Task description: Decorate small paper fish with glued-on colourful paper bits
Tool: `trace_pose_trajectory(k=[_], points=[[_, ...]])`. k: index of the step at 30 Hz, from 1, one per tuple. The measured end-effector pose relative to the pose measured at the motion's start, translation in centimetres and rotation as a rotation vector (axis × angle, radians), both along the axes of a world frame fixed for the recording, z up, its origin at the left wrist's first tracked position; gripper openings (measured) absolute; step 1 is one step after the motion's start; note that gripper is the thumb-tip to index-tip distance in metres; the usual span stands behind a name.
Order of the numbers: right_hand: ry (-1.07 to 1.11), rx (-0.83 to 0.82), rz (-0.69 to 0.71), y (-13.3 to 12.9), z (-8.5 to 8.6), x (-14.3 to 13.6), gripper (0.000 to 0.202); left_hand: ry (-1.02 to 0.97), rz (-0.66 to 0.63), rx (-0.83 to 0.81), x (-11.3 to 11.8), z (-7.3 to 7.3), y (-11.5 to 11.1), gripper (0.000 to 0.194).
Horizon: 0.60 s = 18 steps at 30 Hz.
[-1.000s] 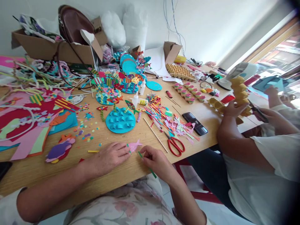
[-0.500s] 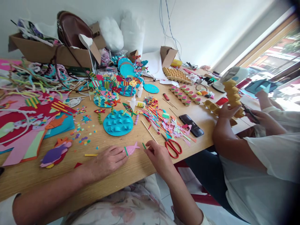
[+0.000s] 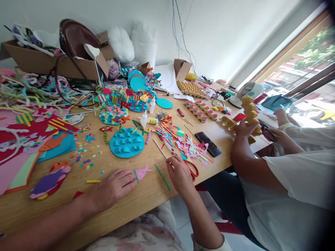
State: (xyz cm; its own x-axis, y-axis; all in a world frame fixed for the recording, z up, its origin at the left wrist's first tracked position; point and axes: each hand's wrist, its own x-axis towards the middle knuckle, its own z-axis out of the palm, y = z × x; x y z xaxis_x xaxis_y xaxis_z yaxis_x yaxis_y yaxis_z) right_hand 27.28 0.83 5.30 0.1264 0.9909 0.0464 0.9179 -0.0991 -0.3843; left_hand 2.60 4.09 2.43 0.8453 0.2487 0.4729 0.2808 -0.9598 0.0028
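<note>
My left hand [image 3: 115,186] lies flat over a pink paper fish [image 3: 142,172], fingers spread a little and pressing its front part to the table. A narrow green strip [image 3: 136,176] crosses the fish beside my fingertips. Another green strip [image 3: 162,177] lies loose on the wood between my hands. My right hand [image 3: 179,172] pinches the lower end of a thin wooden stick [image 3: 159,148]. Just beyond that hand are red-handled scissors [image 3: 193,169], partly hidden by it.
A blue scalloped disc [image 3: 127,143], white glue bottles [image 3: 143,119], paper scraps [image 3: 192,148] and a black phone [image 3: 208,143] lie ahead. Stacked felt fish [image 3: 49,181] are at left. At right a person cuts a yellow egg carton [image 3: 250,109].
The green strip from my right fingers now lies on the table. My right hand has moved to the wooden stick and taken hold of its end. My left hand stays on the fish.
</note>
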Motion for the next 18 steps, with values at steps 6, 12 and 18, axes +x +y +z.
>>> trace_pose_trajectory(k=[6, 12, 18], points=[[-0.198, -0.051, 0.074, 3.3, 3.8, 3.5, 0.019, -0.06, -0.007, -0.119, 0.5, 0.4, -0.3, 0.024], [-0.297, -0.155, 0.133, 9.6, 4.0, 5.3, 0.022, -0.111, 0.042, -0.229, 1.2, 0.6, -1.1, 0.023], [-0.311, -0.248, 0.112, 14.9, 1.9, 6.1, 0.018, -0.193, 0.147, -0.233, 1.2, 1.0, -0.9, 0.031]])
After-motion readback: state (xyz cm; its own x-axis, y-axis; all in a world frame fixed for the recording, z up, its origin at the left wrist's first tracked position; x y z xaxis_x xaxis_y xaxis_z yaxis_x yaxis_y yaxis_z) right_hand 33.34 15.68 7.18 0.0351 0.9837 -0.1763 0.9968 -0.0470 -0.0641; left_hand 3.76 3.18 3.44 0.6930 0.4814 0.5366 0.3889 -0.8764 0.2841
